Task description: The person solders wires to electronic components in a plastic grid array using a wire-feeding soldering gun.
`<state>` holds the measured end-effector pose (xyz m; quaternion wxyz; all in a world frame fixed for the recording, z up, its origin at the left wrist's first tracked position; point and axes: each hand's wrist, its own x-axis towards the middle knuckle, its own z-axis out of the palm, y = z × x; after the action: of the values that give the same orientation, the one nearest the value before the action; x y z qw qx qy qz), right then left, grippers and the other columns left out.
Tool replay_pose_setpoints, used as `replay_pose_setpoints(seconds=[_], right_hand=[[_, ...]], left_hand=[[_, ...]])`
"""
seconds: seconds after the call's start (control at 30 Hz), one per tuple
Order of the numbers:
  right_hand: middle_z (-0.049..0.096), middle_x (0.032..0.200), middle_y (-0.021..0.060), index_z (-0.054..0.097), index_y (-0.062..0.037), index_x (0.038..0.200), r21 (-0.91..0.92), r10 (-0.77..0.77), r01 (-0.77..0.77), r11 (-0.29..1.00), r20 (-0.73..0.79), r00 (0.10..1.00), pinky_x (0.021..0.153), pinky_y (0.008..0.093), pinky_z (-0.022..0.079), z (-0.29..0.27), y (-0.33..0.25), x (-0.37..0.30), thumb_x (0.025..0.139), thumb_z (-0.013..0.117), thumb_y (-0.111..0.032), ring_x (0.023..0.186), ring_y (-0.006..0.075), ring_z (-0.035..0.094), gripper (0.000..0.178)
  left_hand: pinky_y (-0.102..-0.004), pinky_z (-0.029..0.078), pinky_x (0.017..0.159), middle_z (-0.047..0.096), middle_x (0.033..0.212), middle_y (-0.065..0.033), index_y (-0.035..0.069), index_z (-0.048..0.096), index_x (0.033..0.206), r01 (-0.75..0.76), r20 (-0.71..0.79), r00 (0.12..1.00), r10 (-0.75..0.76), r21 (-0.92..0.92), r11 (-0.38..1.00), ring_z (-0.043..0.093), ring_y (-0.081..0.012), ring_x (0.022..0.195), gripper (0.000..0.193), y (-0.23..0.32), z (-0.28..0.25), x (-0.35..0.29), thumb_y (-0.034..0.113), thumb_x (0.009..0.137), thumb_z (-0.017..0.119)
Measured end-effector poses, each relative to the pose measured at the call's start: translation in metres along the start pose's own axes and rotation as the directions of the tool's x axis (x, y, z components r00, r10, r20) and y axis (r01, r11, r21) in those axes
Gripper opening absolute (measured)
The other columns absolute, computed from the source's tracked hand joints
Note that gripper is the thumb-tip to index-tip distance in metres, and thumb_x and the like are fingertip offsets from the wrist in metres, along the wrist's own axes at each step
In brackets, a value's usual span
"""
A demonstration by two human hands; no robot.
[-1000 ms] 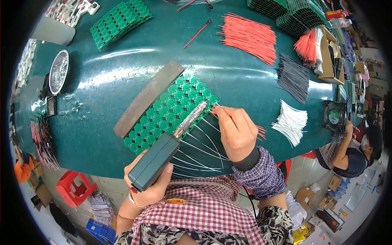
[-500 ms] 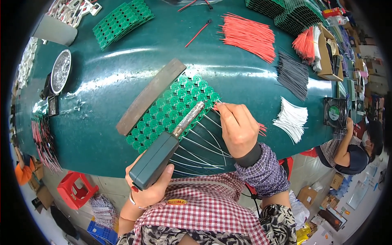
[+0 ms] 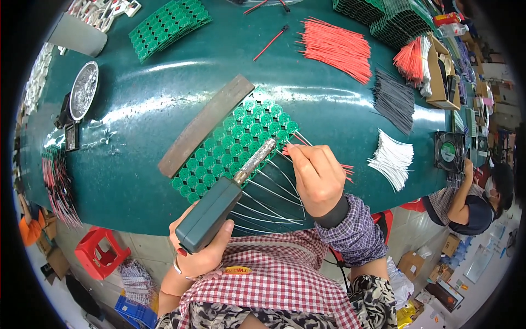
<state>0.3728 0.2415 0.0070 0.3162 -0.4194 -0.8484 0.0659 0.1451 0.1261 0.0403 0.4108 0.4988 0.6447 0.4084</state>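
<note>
My left hand [image 3: 205, 252] is wrapped round the dark green handle of a soldering gun [image 3: 211, 211]. Its metal barrel [image 3: 255, 160] points up and right, the tip at the right edge of a green circuit board panel [image 3: 235, 140] made of small round boards. Beside that tip, my right hand [image 3: 318, 178] pinches red wires [image 3: 347, 171]; their ends stick out past both sides of the hand. How many it holds is hidden. White wires [image 3: 274, 189] trail from the panel's right edge toward my apron. A brownish flat bar [image 3: 205, 129] lies along the panel's upper left side.
Bundles of red [image 3: 335, 50], black [image 3: 393, 101] and white wires [image 3: 390, 160] lie to the right. A small fan [image 3: 449, 151] stands beyond them. At left are a round tin [image 3: 84, 90] and wired boards [image 3: 57, 186]. More panels [image 3: 170, 27] lie at the back. Another person [image 3: 474, 200] sits far right.
The panel and bar have shifted slightly right and up. My right hand has moved down a little from the panel's edge, and a white wire now shows clear at the panel's right corner.
</note>
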Motion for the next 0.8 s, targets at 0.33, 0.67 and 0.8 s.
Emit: replay_pose_setpoints(seconds=[0.33, 0.67, 0.8], right_hand=[[0.066, 0.091, 0.0104, 0.069, 0.0038, 0.104, -0.065, -0.017, 0.019, 0.998, 0.021, 1.000, 0.063, 0.0329, 0.053, 0.006, 0.003, -0.004, 0.071, 0.072, 0.005, 0.076, 0.0243, 0.063, 0.033], [0.067, 0.094, 0.0089, 0.068, 0.0032, 0.107, -0.106, -0.033, 0.036, 0.994, 0.032, 0.999, 0.064, 0.0314, 0.054, 0.006, 0.004, -0.004, 0.070, 0.069, -0.001, 0.079, 0.0227, 0.062, 0.037], [0.067, 0.094, 0.0087, 0.069, 0.0031, 0.106, -0.104, -0.034, 0.037, 0.994, 0.027, 0.999, 0.064, 0.0313, 0.054, 0.007, 0.003, -0.004, 0.071, 0.069, -0.001, 0.079, 0.0225, 0.062, 0.036]], left_hand=[[-0.0293, 0.049, 0.058, 0.067, 0.084, -0.0125, -0.004, 0.072, 0.097, -0.059, 0.031, 0.998, 0.059, -0.011, 0.998, 0.062, -0.0200, 0.065, 0.022, -0.002, 0.005, 0.004, -0.001, 0.076, 0.077], [-0.0301, 0.048, 0.056, 0.065, 0.081, -0.0121, -0.004, 0.072, 0.093, -0.103, 0.100, 0.991, 0.093, 0.097, 0.990, 0.061, -0.0199, 0.064, 0.019, -0.002, 0.003, 0.004, -0.003, 0.075, 0.076], [-0.0307, 0.051, 0.060, 0.068, 0.084, -0.0139, -0.004, 0.073, 0.097, 0.020, 0.037, 0.999, -0.021, 0.041, 0.999, 0.066, -0.0227, 0.067, 0.024, -0.007, 0.002, -0.006, -0.002, 0.073, 0.077]])
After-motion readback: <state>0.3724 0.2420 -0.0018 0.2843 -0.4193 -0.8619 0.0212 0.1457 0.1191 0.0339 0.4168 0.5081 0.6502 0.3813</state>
